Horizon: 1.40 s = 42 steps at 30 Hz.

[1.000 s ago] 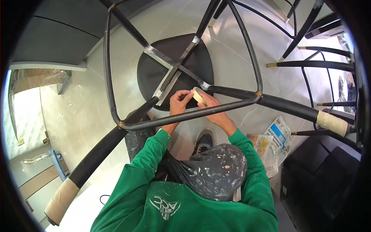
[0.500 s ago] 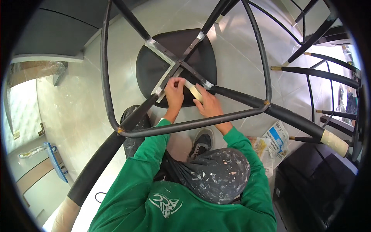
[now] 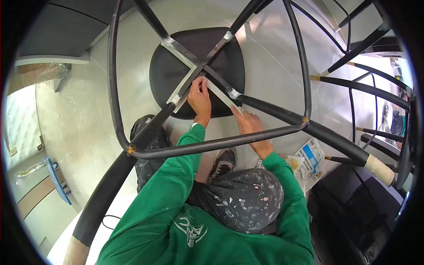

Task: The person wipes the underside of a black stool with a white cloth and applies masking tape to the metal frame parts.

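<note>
An upturned stool stands before me, its black seat [image 3: 162,73] face down on the floor and its metal cross frame [image 3: 202,65] on top. A pale strip of masking tape [image 3: 219,93] runs taut from near the cross's middle toward the lower right. My left hand [image 3: 200,100] pinches its upper end against the frame. My right hand [image 3: 251,127] holds the other end with bent fingers; the tape roll is mostly hidden there. More pale tape [image 3: 180,54] lies along the left side of the cross. Above my forearms passes the stool's black footrest bar [image 3: 221,145].
Black stool legs [image 3: 340,139] spread around my arms; one ends in a tape-wrapped tip [image 3: 380,170]. More dark furniture legs [image 3: 364,86] crowd the right. Newspaper [image 3: 312,161] lies by a shiny black object [image 3: 353,203]. At left is a blue-edged item [image 3: 59,181].
My left hand has moved up toward the cross's middle with the tape end. My right hand has shifted down and right, and the tape strip between them is longer.
</note>
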{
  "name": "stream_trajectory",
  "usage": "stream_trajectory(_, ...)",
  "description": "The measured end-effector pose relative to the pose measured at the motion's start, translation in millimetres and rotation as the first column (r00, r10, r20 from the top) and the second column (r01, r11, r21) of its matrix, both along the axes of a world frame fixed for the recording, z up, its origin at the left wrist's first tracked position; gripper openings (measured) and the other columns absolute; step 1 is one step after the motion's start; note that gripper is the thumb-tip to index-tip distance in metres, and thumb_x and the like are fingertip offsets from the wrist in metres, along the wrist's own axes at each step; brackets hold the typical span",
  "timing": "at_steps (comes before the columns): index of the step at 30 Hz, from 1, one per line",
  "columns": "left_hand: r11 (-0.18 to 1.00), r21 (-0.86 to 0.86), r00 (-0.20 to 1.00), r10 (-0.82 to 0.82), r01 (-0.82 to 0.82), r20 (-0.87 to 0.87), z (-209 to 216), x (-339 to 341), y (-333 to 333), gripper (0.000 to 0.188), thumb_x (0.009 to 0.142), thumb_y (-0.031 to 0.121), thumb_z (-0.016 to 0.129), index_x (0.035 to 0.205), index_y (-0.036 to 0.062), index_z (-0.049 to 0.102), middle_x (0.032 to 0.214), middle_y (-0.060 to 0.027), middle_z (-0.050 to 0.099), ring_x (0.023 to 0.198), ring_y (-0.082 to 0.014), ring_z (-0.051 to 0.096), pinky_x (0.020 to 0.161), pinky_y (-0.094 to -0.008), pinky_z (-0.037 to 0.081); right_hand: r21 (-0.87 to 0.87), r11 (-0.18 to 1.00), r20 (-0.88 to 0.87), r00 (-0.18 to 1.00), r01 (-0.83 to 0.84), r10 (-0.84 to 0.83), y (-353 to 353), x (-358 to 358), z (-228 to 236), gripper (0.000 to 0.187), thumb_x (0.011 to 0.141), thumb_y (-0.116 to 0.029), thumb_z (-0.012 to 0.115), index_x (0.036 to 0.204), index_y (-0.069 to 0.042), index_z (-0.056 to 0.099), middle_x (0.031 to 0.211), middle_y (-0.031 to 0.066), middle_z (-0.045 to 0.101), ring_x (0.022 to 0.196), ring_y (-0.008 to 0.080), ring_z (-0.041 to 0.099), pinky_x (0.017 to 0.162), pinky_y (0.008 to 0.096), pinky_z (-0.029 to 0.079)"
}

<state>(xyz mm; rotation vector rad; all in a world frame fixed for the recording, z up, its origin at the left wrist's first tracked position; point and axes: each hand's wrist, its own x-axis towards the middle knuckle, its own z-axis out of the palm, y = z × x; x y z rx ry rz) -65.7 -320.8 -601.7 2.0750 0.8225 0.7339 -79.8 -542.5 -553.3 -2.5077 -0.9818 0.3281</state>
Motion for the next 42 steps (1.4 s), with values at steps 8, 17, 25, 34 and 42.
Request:
stream_trajectory(8,0.998,-0.055,0.997,0.046,-0.043,0.057,3,8,-12,0.027,0.093,0.014,0.075,0.118,0.0033,0.07,0.092,-0.0102,0.074,0.079,-0.0267,0.069,0.074,-0.0403,0.054,-0.162,0.986,-0.134,0.989,0.042,-0.064,19,8,10,0.051,0.095,-0.012,0.056,0.146,-0.015,0.056,0.108,0.0198,0.071,0.086,0.0359,0.073,0.077,0.0475,0.057)
stream_trajectory(17,0.998,-0.056,1.0,0.022,-0.023,-0.009,4,5,-15,0.023,0.094,0.013,0.074,0.111,0.0035,0.061,0.09,-0.0096,0.073,0.078,-0.0283,0.071,0.069,-0.0423,0.054,-0.114,0.992,-0.051,0.996,0.062,-0.068,8,4,-4,0.048,0.096,-0.01,0.054,0.144,-0.012,0.059,0.107,0.0193,0.072,0.082,0.0363,0.073,0.076,0.047,0.058)
stream_trajectory(25,0.963,0.191,0.981,-0.196,0.19,0.012,6,-14,-4,0.03,0.093,0.007,0.069,0.123,0.0018,0.068,0.111,-0.0118,0.069,0.1,-0.0345,0.066,0.087,-0.0447,0.053,-0.101,0.991,-0.106,0.99,0.082,-0.093,17,12,12,0.048,0.097,-0.013,0.059,0.145,-0.012,0.056,0.101,0.0207,0.07,0.08,0.0401,0.071,0.075,0.0489,0.058)
stream_trajectory(34,0.861,0.339,0.908,-0.273,0.378,-0.319,17,-8,1,0.047,0.091,0.011,0.067,0.136,0.0009,0.062,0.126,-0.0148,0.061,0.113,-0.0358,0.058,0.095,-0.0463,0.05,-0.125,0.985,-0.14,0.981,0.118,-0.136,32,20,16,0.046,0.095,-0.01,0.059,0.14,-0.01,0.059,0.101,0.0235,0.071,0.083,0.0412,0.071,0.071,0.0502,0.058)
stream_trajectory(42,0.835,0.37,0.878,-0.247,0.408,-0.411,19,-8,0,0.049,0.09,0.015,0.067,0.137,0.0019,0.061,0.132,-0.0131,0.057,0.12,-0.0343,0.055,0.099,-0.0487,0.046,-0.111,0.987,-0.178,0.975,0.116,-0.134,38,28,10,0.045,0.094,-0.009,0.059,0.139,-0.007,0.06,0.09,0.0232,0.071,0.082,0.0428,0.071,0.072,0.0517,0.057)
